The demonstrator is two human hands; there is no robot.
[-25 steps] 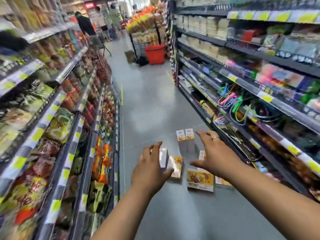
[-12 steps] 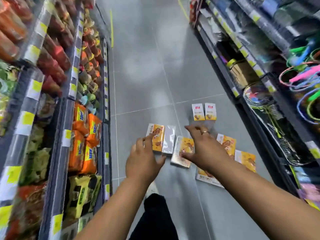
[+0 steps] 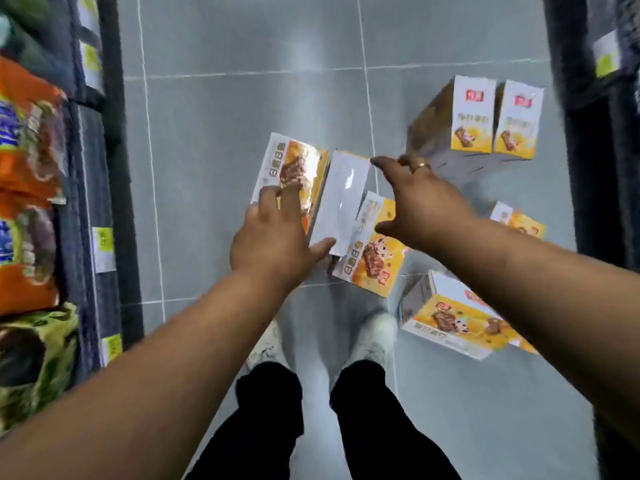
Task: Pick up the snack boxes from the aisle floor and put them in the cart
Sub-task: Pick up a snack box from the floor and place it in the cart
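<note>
Several yellow-and-white snack boxes lie on the grey tiled aisle floor. My left hand [image 3: 277,233] spreads over a flat box [image 3: 298,168] with its printed face up, and its thumb touches a white-sided box [image 3: 343,195] beside it. My right hand [image 3: 419,202] hovers with spread fingers over that white box and another printed box [image 3: 374,258]. Two boxes [image 3: 491,123] stand upright at the far right. One more box [image 3: 450,317] lies near my right shoe, and another box [image 3: 519,223] shows behind my right forearm. No cart is in view.
Shelves [image 3: 100,168] with orange and green snack bags [image 3: 24,168] line the left side. A dark shelf base [image 3: 595,168] borders the right. My white shoes [image 3: 374,337] and black trouser legs stand just below the boxes.
The view has tilted down and closer to the floor. Both hands have moved down onto the middle boxes; the left hand now touches them.
</note>
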